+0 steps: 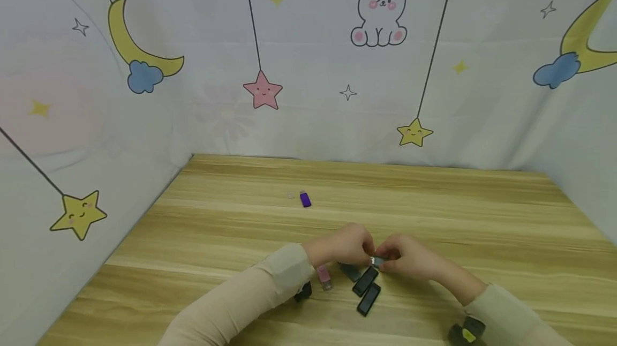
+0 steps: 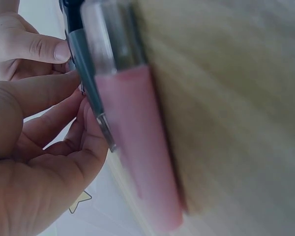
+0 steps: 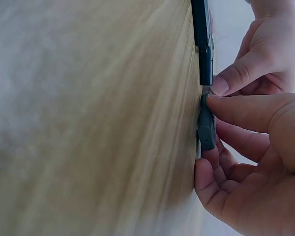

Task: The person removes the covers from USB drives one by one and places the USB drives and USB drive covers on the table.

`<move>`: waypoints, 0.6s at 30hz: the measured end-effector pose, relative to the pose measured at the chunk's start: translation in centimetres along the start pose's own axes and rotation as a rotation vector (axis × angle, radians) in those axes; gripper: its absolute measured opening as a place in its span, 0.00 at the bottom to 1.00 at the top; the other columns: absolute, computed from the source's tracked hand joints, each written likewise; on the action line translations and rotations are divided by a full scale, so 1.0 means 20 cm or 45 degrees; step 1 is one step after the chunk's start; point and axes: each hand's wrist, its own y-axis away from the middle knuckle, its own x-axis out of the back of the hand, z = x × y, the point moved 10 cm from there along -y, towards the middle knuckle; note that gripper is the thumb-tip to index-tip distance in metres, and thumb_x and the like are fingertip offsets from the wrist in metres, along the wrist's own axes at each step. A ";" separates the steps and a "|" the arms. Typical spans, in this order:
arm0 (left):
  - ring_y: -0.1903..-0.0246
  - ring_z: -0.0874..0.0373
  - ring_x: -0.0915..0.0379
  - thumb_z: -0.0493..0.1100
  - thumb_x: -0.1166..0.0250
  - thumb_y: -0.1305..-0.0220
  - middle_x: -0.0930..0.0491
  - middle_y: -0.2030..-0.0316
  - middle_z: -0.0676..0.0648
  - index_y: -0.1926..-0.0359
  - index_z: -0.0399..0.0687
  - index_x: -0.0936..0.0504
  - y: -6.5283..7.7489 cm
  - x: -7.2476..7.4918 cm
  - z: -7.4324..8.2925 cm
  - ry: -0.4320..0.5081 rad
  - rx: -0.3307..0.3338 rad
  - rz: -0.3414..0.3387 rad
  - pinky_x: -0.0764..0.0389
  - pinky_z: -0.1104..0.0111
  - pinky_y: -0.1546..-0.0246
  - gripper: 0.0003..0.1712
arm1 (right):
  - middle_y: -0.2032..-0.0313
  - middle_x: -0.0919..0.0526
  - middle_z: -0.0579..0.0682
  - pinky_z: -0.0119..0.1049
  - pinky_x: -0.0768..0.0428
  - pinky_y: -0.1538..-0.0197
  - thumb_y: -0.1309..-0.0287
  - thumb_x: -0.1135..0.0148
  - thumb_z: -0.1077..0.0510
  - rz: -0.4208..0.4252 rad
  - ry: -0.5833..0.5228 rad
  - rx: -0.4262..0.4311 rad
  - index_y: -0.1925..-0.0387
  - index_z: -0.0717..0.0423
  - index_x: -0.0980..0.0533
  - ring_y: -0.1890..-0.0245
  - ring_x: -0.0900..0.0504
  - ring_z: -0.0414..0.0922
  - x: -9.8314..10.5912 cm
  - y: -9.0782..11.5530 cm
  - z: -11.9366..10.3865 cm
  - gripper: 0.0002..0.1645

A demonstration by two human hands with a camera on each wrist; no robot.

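A grey USB stick (image 1: 378,262) is between the two hands, low over the wooden table. My right hand (image 1: 412,257) pinches its body between thumb and fingers; the right wrist view shows the stick (image 3: 206,123) edge-on near the tabletop. At its bright plug end, my left hand (image 1: 347,244) pinches with thumb and fingertips, which hide most of that end. Just in front lie a dark grey USB stick (image 1: 350,272) and two black USB sticks, one (image 1: 365,281) overlapping the other (image 1: 368,299). A pink USB stick (image 1: 323,276) with a clear-capped end rests beside the left wrist.
Farther back on the wooden table (image 1: 217,212) lie a purple USB stick (image 1: 305,199) and a small clear cap (image 1: 291,195). A white cloth (image 1: 328,126) with printed stars, moons and a rabbit borders the table behind and at both sides.
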 end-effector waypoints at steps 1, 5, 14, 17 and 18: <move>0.79 0.68 0.34 0.34 0.30 0.49 0.20 0.79 0.54 0.72 0.41 0.13 0.00 0.00 0.00 0.005 0.002 -0.003 0.31 0.80 0.76 0.02 | 0.67 0.19 0.48 0.29 0.25 0.66 0.49 0.32 0.65 0.002 0.005 0.005 0.62 0.67 0.19 0.69 0.26 0.35 0.00 0.00 0.00 0.11; 0.80 0.68 0.34 0.34 0.30 0.48 0.23 0.81 0.56 0.74 0.43 0.13 0.00 0.00 0.00 0.008 0.004 -0.012 0.31 0.80 0.77 0.02 | 0.68 0.19 0.47 0.29 0.25 0.67 0.49 0.32 0.65 0.001 0.004 0.010 0.64 0.66 0.20 0.70 0.26 0.34 0.00 0.00 -0.01 0.09; 0.81 0.68 0.35 0.34 0.30 0.47 0.26 0.83 0.57 0.76 0.41 0.15 0.01 0.01 0.01 0.025 0.000 -0.012 0.32 0.80 0.78 0.03 | 0.69 0.19 0.46 0.29 0.24 0.65 0.48 0.33 0.67 0.006 0.001 -0.008 0.65 0.62 0.21 0.69 0.25 0.35 0.00 -0.01 0.00 0.07; 0.80 0.68 0.36 0.34 0.30 0.47 0.26 0.83 0.57 0.76 0.41 0.15 0.01 0.01 0.01 0.024 -0.005 -0.010 0.33 0.80 0.78 0.03 | 0.69 0.19 0.46 0.30 0.24 0.65 0.47 0.34 0.67 0.008 -0.009 -0.019 0.65 0.62 0.22 0.68 0.24 0.36 0.00 -0.01 -0.01 0.07; 0.80 0.68 0.35 0.34 0.30 0.47 0.26 0.82 0.57 0.76 0.41 0.15 0.02 0.01 0.01 0.025 -0.010 -0.011 0.33 0.80 0.78 0.03 | 0.69 0.19 0.46 0.30 0.24 0.65 0.47 0.34 0.67 0.008 -0.013 -0.021 0.65 0.61 0.22 0.68 0.24 0.36 0.00 -0.01 -0.01 0.06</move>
